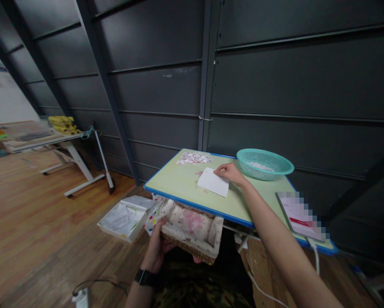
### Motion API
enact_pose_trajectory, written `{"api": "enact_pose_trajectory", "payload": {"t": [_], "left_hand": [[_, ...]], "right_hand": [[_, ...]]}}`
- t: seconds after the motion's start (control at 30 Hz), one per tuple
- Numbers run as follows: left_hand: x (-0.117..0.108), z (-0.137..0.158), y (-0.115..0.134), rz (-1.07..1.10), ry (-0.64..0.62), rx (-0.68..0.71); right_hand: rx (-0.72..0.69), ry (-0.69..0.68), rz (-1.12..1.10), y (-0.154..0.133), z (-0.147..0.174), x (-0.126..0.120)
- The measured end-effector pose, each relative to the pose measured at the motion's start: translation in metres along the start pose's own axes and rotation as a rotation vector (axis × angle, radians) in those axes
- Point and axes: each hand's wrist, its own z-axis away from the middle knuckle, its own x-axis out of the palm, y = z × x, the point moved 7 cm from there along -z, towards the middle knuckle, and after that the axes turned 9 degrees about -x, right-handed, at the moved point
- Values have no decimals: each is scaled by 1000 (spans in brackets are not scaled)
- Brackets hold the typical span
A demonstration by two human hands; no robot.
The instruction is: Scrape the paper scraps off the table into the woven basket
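My left hand (158,248) grips the left side of a wicker basket (192,250) with a pale, stained lining and a pink patch inside. The basket is held just below the front edge of a small table (175,179) with a pale green top and blue rim. On that top, my right hand (229,172) pinches the upper right edge of a white card (212,183), which lies near the middle. Behind the card to the left is a heap of small white and reddish pieces (194,158). The underside of the basket is mostly hidden.
A turquoise plastic basin (264,164) with white pieces in it stands at the back right. A tablet (302,216) with a white cable lies at the right edge. On the floor is an open white box (124,220). Another table (47,139) bears yellow bundles.
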Motion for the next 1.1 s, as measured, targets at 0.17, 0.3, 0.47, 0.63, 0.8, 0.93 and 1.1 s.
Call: {"api": "enact_pose_trajectory", "payload": {"t": [0.17, 0.3, 0.47, 0.63, 0.8, 0.93, 1.1], "left_hand": [[1, 0, 1, 8, 3, -6], [1, 1, 1, 7, 2, -8], [0, 0, 0, 4, 6, -7], [0, 1, 0, -6, 9, -8], [1, 2, 1, 5, 6, -7], [3, 6, 3, 4, 0, -1], [1, 7, 7, -8, 13, 2]], "right_hand": [[-28, -8, -25, -2, -1, 8], [-18, -10, -86, -2, 0, 12], [16, -52, -120, -3, 1, 19], [73, -80, -159, 1, 4, 2], [109, -153, -127, 8, 9, -5], [65, -188, -133, 1, 9, 16], [40, -280, -258, -11, 14, 51]]}}
